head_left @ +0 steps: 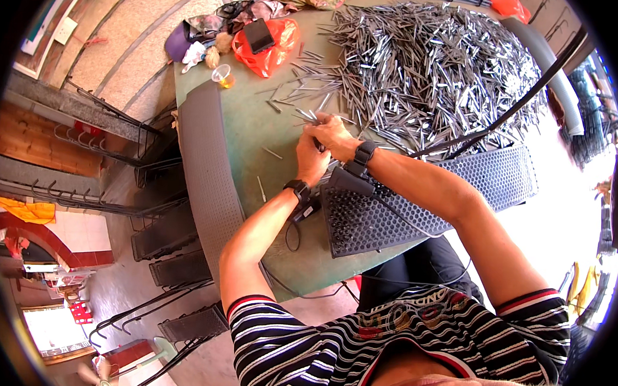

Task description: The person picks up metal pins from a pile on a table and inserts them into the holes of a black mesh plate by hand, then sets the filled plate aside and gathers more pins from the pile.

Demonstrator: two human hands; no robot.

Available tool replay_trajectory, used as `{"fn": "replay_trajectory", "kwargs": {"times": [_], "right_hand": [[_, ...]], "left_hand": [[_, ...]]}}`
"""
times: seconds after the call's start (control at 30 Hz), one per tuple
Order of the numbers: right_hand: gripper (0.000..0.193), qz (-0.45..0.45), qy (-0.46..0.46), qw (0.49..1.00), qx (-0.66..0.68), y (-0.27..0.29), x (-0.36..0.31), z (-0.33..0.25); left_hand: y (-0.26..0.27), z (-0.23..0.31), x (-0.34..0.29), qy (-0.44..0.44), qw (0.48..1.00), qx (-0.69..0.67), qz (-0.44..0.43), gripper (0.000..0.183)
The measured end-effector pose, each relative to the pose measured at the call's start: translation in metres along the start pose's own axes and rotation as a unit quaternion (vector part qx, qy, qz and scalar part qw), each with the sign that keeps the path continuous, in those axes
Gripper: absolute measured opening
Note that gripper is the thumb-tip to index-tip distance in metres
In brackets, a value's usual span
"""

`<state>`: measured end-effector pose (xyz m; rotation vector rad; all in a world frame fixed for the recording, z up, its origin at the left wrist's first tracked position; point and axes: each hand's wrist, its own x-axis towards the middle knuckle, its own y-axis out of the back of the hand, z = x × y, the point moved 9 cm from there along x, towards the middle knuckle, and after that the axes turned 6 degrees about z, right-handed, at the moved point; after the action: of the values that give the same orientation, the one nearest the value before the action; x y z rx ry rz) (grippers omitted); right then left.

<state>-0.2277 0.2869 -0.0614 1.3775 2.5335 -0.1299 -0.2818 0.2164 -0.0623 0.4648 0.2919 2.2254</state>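
Silvery-grey slim rods [435, 78], glinting, heaped; right fingers [320, 130] pinching few, left fingers [306, 144] curled, grip unclear.

Slim rods [429, 75] look like glossy metal. The perforated panel [486, 180] seems matt plastic; the orange bag [285, 44] is thin, shiny plastic.

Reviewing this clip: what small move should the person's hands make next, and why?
Probably bring the right hand toward the perforated panel: thin metal pieces show at its fingertips, the left hand is close against it, and the panel lies just to the right, nearer the body than most of the large pile. The grip itself is partly hidden.
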Motion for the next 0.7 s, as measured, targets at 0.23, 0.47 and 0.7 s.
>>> {"fn": "replay_trajectory", "kwargs": {"times": [0.23,0.47,0.7], "right_hand": [[0.024,0.079,0.198,0.913,-0.348,0.019,0.005,-0.039],[0.029,0.228,0.005,0.970,-0.086,0.100,0.049,-0.038],[0.047,0.128,-0.020,0.991,-0.039,0.103,-0.001,-0.076]], "left_hand": [[-0.003,0.012,0.010,-0.163,0.980,0.100,0.061,0.038],[-0.005,-0.049,0.046,0.239,0.935,-0.262,0.010,0.013],[0.013,0.035,0.045,0.338,0.835,-0.434,-0.031,0.017]]}}
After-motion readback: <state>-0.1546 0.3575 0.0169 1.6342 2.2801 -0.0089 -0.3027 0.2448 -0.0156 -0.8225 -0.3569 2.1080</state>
